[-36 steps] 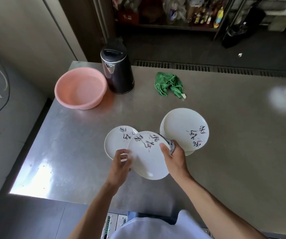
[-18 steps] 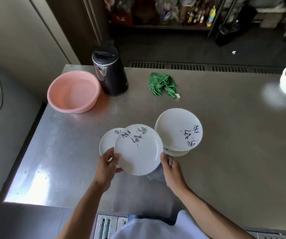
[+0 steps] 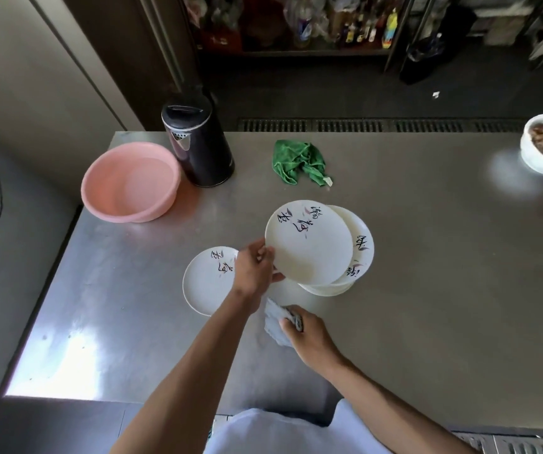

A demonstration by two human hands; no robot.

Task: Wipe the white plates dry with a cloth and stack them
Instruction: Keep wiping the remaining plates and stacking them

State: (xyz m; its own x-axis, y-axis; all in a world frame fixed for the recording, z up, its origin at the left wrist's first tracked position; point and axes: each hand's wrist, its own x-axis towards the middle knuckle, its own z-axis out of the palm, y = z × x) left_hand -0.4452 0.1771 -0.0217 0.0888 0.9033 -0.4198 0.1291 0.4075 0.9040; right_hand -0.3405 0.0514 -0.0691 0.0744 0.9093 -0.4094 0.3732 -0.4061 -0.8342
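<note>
The left hand [image 3: 255,273] pinches the left rim of a white plate [image 3: 309,244], thumb on top, holding it over the stack of plates [image 3: 358,253] to its right. The right hand [image 3: 309,335], nearer, curls round a grey cloth [image 3: 275,322] on the steel table [image 3: 427,257]. Whether the held plate touches the stack is unclear; it covers most of the stack, so the count is hidden. A lone plate [image 3: 204,283] lies left, partly behind the wrist. The held plate faces up, painted characters toward its far edge; being round, it has no long axis.

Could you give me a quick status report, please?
Left hand holds plate over stack. Right hand grips grey cloth. Nothing in the way.
</note>
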